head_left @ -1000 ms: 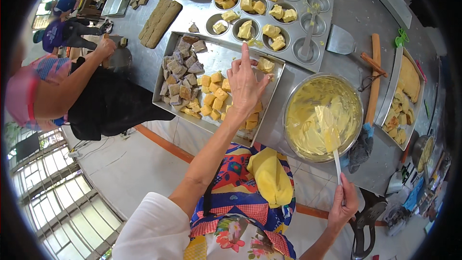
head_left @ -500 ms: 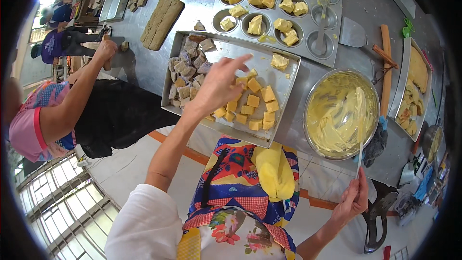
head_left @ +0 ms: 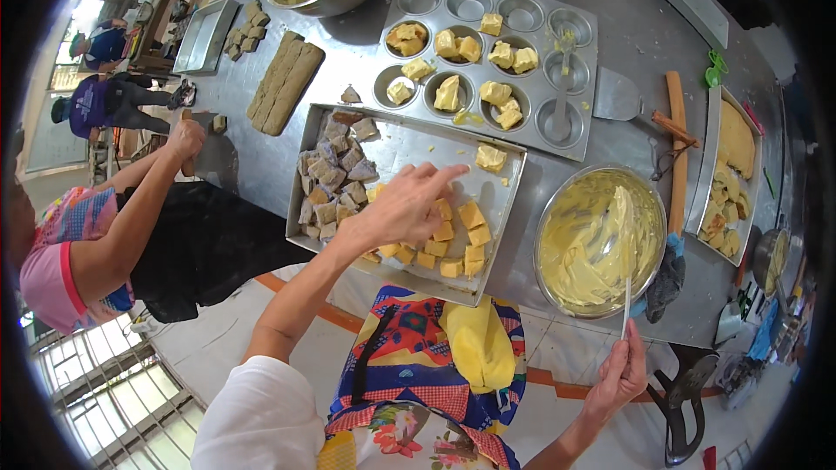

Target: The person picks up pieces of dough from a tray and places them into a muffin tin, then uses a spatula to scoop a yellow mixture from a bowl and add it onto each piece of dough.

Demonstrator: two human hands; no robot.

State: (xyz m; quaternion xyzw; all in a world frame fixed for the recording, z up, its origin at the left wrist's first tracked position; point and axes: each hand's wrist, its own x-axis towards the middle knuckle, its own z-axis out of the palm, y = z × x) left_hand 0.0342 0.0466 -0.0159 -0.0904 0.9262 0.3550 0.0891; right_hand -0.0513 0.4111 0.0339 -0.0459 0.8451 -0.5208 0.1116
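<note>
My left hand (head_left: pixel 405 213) hovers over the metal tray (head_left: pixel 515 200), its index finger stretched out and the other fingers bent down at the yellow cake cubes (head_left: pixel 471 214). I see nothing held in it; the undersides of its fingers are hidden. Purple-grey cake cubes (head_left: pixel 329 176) are heaped at the tray's left. A cream-coated cube (head_left: pixel 491 157) sits alone near its right corner. In my right hand (head_left: pixel 616 372) is the thin pale handle of a spatula (head_left: pixel 625 248), whose cream-covered blade rests in a steel bowl (head_left: pixel 542 252) smeared with yellow cream.
Beyond the tray is a muffin tin (head_left: pixel 514 135) with several coated cubes and a spoon (head_left: pixel 564 96). A scraper (head_left: pixel 616 94), wooden rod (head_left: pixel 677 148) and tray of yellow cake (head_left: pixel 704 183) lie right. A brown cake slab (head_left: pixel 285 83) lies left, near another person's hands (head_left: pixel 185 139).
The view has shifted, so the table items sit a little lower and further left. My left hand has come down closer to the yellow cubes. The right hand still grips the spatula.
</note>
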